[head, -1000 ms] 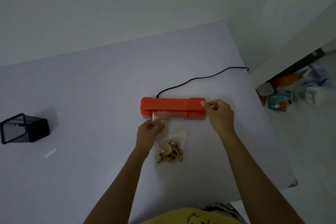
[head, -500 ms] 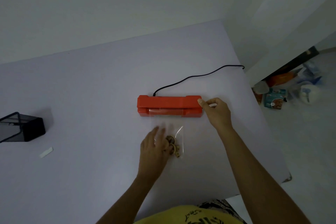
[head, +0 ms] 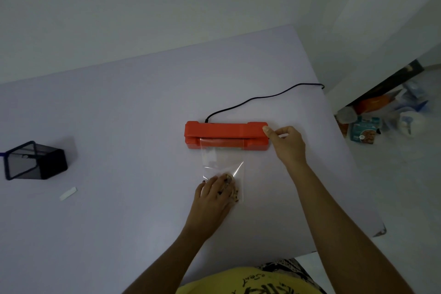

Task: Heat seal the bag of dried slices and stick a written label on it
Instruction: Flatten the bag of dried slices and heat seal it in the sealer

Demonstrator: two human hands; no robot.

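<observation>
An orange heat sealer point(head: 224, 131) lies across the middle of the pale table point(head: 119, 126), its black cord point(head: 262, 98) running back right. A clear plastic bag point(head: 222, 164) lies in front of it, its open end tucked under the sealer's lid. Dried slices point(head: 235, 192) sit at the bag's near end, mostly under my left hand point(head: 213, 194), which presses flat on them. My right hand point(head: 287, 144) pinches the right end of the sealer with thumb and fingers. A small white label point(head: 68, 193) lies far left on the table.
A black mesh pen holder point(head: 35, 162) lies on its side at the left edge. The table's right edge point(head: 346, 150) drops to a floor with cluttered packages point(head: 365, 130) and bags.
My left hand moved from the bag's mouth at the sealer down onto the dried slices and now presses on them. The right hand stays on the sealer's right end.
</observation>
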